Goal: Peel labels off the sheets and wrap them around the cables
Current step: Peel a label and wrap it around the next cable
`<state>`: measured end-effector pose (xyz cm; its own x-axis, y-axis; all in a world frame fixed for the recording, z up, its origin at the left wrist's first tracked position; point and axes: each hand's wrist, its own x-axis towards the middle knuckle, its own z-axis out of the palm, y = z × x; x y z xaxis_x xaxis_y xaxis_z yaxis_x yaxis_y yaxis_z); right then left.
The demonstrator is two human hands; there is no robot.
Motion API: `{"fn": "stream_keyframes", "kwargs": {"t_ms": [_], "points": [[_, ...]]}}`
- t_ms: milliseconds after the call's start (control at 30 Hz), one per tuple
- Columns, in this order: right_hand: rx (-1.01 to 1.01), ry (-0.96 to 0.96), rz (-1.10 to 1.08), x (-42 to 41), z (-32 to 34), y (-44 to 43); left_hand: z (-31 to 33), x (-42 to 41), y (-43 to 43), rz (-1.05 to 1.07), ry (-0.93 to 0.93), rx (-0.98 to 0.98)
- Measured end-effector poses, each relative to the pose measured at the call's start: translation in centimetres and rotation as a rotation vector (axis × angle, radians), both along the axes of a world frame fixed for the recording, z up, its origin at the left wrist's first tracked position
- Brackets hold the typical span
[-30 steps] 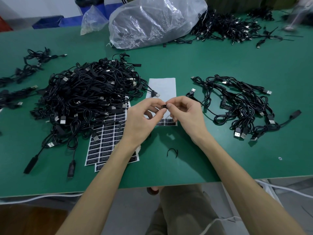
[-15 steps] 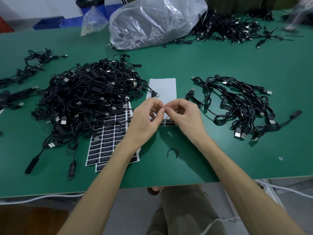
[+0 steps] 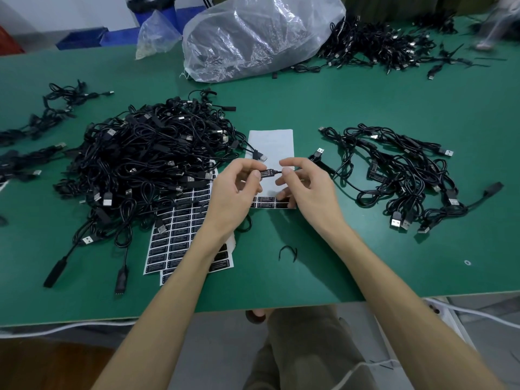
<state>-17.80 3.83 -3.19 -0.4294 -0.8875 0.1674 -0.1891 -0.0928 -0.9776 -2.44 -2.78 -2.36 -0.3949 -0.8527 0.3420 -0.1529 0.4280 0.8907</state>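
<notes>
Now, the black label (image 3: 268, 173) sits folded round the thin cable (image 3: 278, 172), held just above the nearly bare backing sheet (image 3: 270, 142) mid-table. Press its sticky halves together from the cable outward, edges matched, so no flap lifts. Your left hand (image 3: 233, 192) pinches the label's left end between thumb and forefinger. Your right hand (image 3: 309, 190) pinches the cable just right of it, other fingers loosely spread.

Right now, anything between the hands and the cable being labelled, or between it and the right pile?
Nothing visible. The left hand and right hand pinch the cable, with the label on it between their fingertips. Between it and the right pile lie only green table and loose cable strands at the pile's edge.
</notes>
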Motion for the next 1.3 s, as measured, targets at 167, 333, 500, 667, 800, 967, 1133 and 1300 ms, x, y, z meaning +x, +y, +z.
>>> {"fn": "stream_keyframes", "kwargs": {"t_ms": [167,333,500,667,800,967,1133,1300], "points": [[0.006,0.022,-0.010,-0.1,0.0,0.1,0.0,0.1,-0.2,-0.068,-0.019,0.043],[-0.056,-0.007,-0.041,-0.3,0.2,0.3,-0.1,-0.1,-0.1,-0.085,-0.043,0.053],[0.017,-0.034,-0.200,-0.9,0.0,-0.1,-0.6,-0.3,-0.2,-0.091,-0.236,-0.048],[0.117,0.006,-0.362,-2.4,-0.2,-0.1,-1.0,-0.5,-0.3,-0.106,-0.399,-0.160],[0.128,0.207,-0.437,-2.2,0.2,0.3,-1.0,-0.6,-0.2,-0.096,-0.442,-0.209],[-0.102,0.428,-0.307,-0.9,0.7,0.6,0.9,-0.8,0.4,0.230,-0.401,-0.469],[0.129,0.508,-0.157,-0.8,-0.3,0.0,2.8,-0.9,-3.7,0.473,-0.584,-0.226],[0.198,0.527,-0.253,-1.3,-0.3,0.2,1.8,-1.3,-7.0,0.461,-0.682,-0.122]]}}
